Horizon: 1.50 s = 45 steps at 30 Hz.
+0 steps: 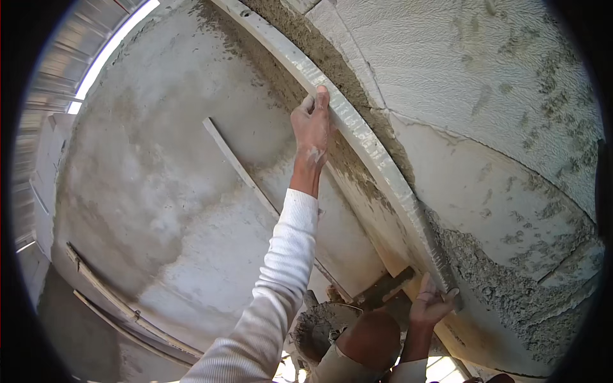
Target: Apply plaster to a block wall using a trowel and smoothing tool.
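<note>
A long pale straightedge bar [367, 143], smeared with wet mortar, runs from the top down to the lower right along the mortared edge of a block wall. My left hand [311, 131] grips it in the upper part, thumb on the bar's face and fingers folded round its near edge. Close to its lower end, my right hand [431, 305] holds the same bar, thumb against its face; part of those fingers is hidden. Grey mortar [472, 255] lies rough on the wall beside the lower end.
White textured blocks [440, 57] form the wall at right. A bucket [329, 319] with grey mortar stands by my bent knee. A thin wooden strip [239, 166] lies left of my left forearm. Wooden poles [134, 313] are at lower left, near corrugated sheeting [60, 70].
</note>
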### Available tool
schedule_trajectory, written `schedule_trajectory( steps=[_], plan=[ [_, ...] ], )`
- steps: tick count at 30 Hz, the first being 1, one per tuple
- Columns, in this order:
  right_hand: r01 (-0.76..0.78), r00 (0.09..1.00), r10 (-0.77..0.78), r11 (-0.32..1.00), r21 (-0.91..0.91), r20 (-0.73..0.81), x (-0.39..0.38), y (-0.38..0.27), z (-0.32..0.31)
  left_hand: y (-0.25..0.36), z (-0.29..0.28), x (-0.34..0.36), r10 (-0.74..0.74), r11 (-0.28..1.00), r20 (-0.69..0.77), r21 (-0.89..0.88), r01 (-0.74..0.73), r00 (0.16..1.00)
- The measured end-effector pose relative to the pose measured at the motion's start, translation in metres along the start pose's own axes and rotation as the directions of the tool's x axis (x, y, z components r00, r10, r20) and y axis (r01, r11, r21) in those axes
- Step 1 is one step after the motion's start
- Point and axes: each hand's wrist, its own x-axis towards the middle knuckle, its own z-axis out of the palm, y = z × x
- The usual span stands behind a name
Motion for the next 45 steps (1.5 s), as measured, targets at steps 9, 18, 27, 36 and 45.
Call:
schedule_trajectory(
  steps=[9,18,27,36,45],
  plan=[
    [-0.025,0.995,0.037,0.991,0.129,-0.092,0.029,-0.029,-0.088,-0.076,0.033,-0.051,0.113,0.992,-0.043,-0.048,-0.115,0.993],
    [-0.033,0.981,0.055,0.992,0.123,-0.186,-0.003,-0.001,0.013,0.037,0.006,-0.015,0.098,0.995,0.001,0.001,-0.098,0.995],
    [-0.044,0.989,0.060,0.991,0.123,-0.135,0.019,-0.038,-0.067,-0.037,0.034,-0.073,0.079,0.996,0.044,-0.032,-0.077,0.996],
    [0.097,0.995,-0.099,0.992,-0.077,-0.023,0.005,-0.055,-0.085,-0.034,0.041,-0.097,0.052,0.998,0.040,-0.021,-0.052,0.998],
    [-0.028,0.989,0.018,0.997,-0.068,-0.148,-0.001,-0.041,-0.045,-0.017,0.032,-0.068,0.075,0.997,0.020,-0.036,-0.075,0.997]
  ],
)
